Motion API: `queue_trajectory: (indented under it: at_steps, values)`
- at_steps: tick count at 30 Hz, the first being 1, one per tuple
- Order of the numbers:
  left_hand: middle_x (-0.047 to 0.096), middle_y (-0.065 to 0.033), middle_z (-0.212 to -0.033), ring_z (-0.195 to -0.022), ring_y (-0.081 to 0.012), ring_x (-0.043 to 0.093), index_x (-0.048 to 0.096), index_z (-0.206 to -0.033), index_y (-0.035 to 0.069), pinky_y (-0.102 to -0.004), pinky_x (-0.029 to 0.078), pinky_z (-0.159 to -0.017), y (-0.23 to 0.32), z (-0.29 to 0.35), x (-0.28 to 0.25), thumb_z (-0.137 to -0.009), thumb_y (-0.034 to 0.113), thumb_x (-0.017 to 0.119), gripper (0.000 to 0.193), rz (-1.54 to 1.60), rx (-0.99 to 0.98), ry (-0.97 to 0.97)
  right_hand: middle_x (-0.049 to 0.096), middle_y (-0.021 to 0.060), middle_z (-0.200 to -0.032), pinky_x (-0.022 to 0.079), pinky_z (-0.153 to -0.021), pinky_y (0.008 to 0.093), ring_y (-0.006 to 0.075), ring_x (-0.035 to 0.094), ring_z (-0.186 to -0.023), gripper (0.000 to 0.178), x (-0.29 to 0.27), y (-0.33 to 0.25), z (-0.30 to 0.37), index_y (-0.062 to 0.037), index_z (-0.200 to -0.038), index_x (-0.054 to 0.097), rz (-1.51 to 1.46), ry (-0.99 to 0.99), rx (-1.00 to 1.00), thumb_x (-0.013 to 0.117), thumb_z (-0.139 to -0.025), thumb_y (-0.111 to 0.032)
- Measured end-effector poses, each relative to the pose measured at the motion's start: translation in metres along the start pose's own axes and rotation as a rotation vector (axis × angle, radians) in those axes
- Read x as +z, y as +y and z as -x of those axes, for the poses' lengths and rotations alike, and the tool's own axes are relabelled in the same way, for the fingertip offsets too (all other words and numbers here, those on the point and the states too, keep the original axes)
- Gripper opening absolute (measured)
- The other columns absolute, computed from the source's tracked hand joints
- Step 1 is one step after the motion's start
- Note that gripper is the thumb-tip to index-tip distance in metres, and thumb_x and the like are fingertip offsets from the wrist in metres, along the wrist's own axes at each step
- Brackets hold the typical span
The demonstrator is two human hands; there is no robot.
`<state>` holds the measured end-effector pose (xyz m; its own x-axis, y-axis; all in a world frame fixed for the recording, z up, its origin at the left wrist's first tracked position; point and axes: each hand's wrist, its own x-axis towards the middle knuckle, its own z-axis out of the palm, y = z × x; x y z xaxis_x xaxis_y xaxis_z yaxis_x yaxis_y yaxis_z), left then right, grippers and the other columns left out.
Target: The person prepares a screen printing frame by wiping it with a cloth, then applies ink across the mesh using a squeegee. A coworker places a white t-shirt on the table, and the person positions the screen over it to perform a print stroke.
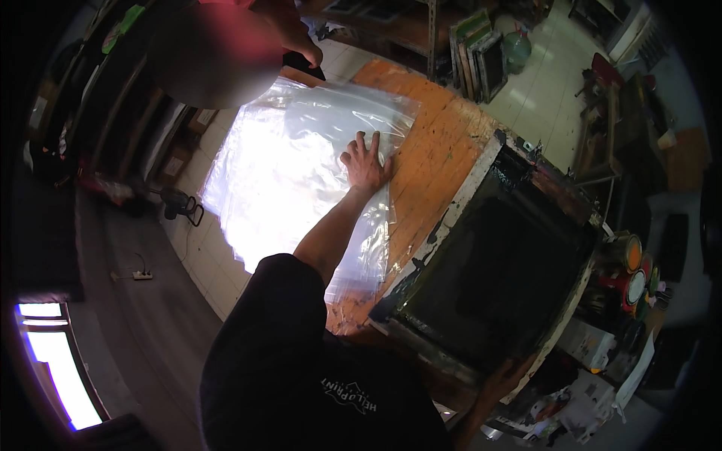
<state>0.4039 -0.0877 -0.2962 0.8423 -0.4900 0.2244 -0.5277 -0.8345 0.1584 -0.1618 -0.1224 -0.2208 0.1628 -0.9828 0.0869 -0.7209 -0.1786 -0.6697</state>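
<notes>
My left hand [367, 164] lies with fingers spread on a stack of clear plastic sheets [316, 120], near its right edge. The sheets shine bright white across the middle and cover much of a worn wooden table [432, 124]. To the right, a screen printing frame [481, 263] with a dark mesh and pale, ink-stained edges sits tilted at the table's side. At its near right corner, my right hand [505, 379] grips the frame's edge; shadow hides part of the fingers.
Across the table stands a person in red, whose hand [308, 52] is near the sheets' far edge. Paint cans [632, 278] crowd the right side. Several frames [481, 60] lean upright at the back. A small fan [178, 203] and a power strip [141, 276] are at left.
</notes>
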Motion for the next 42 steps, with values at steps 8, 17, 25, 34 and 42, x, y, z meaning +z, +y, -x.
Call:
queue_trajectory:
  at_steps: [8, 17, 25, 34, 42]
  values:
    - [0.034, -0.0264, -0.152, -0.136, -0.0442, 0.036, 0.033, -0.153, 0.004, -0.0638, 0.025, -0.11, -0.028, 0.035, -0.038, -0.094, 0.055, 0.056, 0.081, 0.817, -0.125, -0.04, 0.05, 0.0222, -0.141, 0.04, -0.106, 0.0417, 0.0312, 0.053, -0.123, 0.063, -0.007, -0.026, -0.002, 0.003, -0.154, 0.03, -0.037, -0.077, 0.102, 0.05, -0.103, -0.029]
    - [0.02, -0.0272, -0.161, -0.151, -0.0462, 0.01, 0.031, -0.155, 0.005, -0.0715, 0.011, -0.113, -0.057, 0.167, -0.059, -0.098, 0.047, 0.052, 0.073, 0.084, 0.056, -0.216, 0.049, 0.0209, -0.143, 0.041, -0.107, 0.0398, 0.0288, 0.054, -0.123, 0.06, -0.01, -0.029, 0.01, 0.0023, -0.154, 0.029, -0.101, -0.056, 0.063, 0.05, -0.102, -0.016]
    - [0.025, -0.0255, -0.158, -0.147, -0.0415, 0.024, 0.037, -0.148, 0.003, -0.068, 0.014, -0.114, -0.083, 0.256, -0.097, -0.093, 0.057, 0.056, 0.079, 0.124, 0.182, -0.195, 0.059, 0.0153, -0.122, 0.046, -0.096, 0.0364, 0.025, 0.059, -0.107, 0.06, -0.012, -0.063, 0.041, -0.0043, -0.157, 0.03, -0.148, 0.017, -0.097, 0.051, -0.105, -0.028]
    - [0.028, -0.0239, -0.159, -0.151, -0.0396, 0.02, 0.041, -0.148, 0.004, -0.0666, 0.009, -0.118, -0.157, 0.236, -0.096, -0.095, 0.06, 0.048, 0.078, 0.068, 0.309, -0.115, 0.06, 0.0145, -0.116, 0.048, -0.092, 0.0359, 0.0234, 0.06, -0.104, 0.059, -0.002, -0.072, 0.063, -0.0088, -0.158, 0.029, -0.203, -0.126, -0.096, 0.049, -0.104, -0.02]
    - [0.021, -0.0182, -0.163, -0.153, -0.0347, 0.016, 0.036, -0.153, 0.009, -0.0655, 0.009, -0.12, -0.207, 0.199, -0.108, -0.093, 0.067, 0.046, 0.084, -0.064, 0.441, -0.145, 0.06, 0.014, -0.111, 0.047, -0.094, 0.0368, 0.0237, 0.059, -0.102, 0.06, 0.022, -0.099, 0.083, -0.0077, -0.158, 0.029, -0.279, -0.132, -0.13, 0.05, -0.102, -0.014]
